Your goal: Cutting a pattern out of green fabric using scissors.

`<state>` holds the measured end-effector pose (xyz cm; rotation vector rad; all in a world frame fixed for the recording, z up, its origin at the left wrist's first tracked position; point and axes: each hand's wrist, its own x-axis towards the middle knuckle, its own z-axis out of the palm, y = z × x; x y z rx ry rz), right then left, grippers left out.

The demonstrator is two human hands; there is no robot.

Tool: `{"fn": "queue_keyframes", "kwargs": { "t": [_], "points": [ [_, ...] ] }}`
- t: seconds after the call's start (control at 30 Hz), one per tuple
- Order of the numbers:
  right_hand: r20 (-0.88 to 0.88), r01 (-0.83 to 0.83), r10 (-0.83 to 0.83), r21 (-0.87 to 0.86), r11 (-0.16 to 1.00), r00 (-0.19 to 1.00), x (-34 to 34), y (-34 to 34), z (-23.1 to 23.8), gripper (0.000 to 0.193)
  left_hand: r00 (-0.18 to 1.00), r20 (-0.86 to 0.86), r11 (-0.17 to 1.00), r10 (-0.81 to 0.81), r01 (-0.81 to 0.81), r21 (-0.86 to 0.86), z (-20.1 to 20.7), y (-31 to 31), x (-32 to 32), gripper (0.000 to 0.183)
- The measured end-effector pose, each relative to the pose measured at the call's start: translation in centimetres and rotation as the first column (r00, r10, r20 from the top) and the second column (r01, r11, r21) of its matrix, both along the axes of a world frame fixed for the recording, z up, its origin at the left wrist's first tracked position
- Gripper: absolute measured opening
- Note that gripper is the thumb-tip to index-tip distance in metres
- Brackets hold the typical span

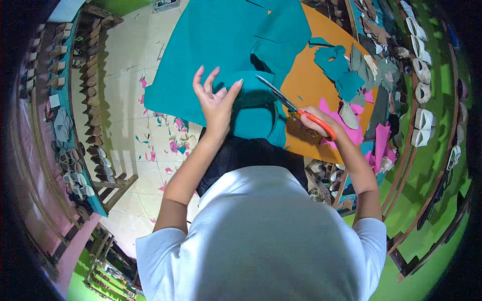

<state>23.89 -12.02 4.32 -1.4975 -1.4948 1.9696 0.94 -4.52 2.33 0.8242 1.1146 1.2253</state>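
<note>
A large teal sheet [211, 45] hangs over the work surface in front of me, with curved cuts and dark gaps near its lower edge. My left hand [216, 98] is over this lower part, palm up and fingers spread. Its thumb side comes close to a curved teal strip [256, 78]; whether they touch, I cannot tell. In my right hand [315, 120] is a pair of scissors [286, 100] with orange-red handles. Their blades point up and left, tips beside the curved strip.
Under the teal sheet lies an orange sheet [314, 55]. Teal offcuts [331, 62], pink scraps [346, 125] and a light shoe-shaped piece [347, 115] are to the right. More scraps [175, 145] litter the tiled floor. Shoe racks [93, 90] stand left; white footwear [422, 95] lines the right.
</note>
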Motion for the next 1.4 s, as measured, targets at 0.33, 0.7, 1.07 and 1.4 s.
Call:
{"fn": "queue_keyframes", "kwargs": {
  "t": [0.33, 0.7, 1.07, 1.4],
  "points": [
    [0.066, 0.079, -0.075, -0.065, 0.995, 0.995, -0.9, -0.4, -0.4, 0.070, 0.986, 0.154, 0.975, 0.067, -0.032, -0.218, -0.3, -2.8, 1.2, 0.050],
    [0.025, 0.098, -0.096, -0.105, 0.990, 0.995, -0.9, -1.1, -0.4, 0.073, 0.982, -0.070, 0.981, -0.174, 0.179, 0.070, -0.2, -0.9, 0.5, 0.034],
    [0.099, -0.019, 0.031, -0.128, 0.992, 0.995, -0.7, -0.4, 0.3, 0.062, 0.893, -0.333, 0.900, -0.302, 0.382, 0.208, -0.3, 0.0, -1.5, 0.042],
    [0.017, 0.033, -0.031, -0.150, 0.988, 0.999, -1.0, -0.3, 0.4, 0.063, 0.878, -0.353, 0.869, -0.323, 0.423, 0.255, 0.5, 0.5, -1.4, 0.046]
  ]
}}
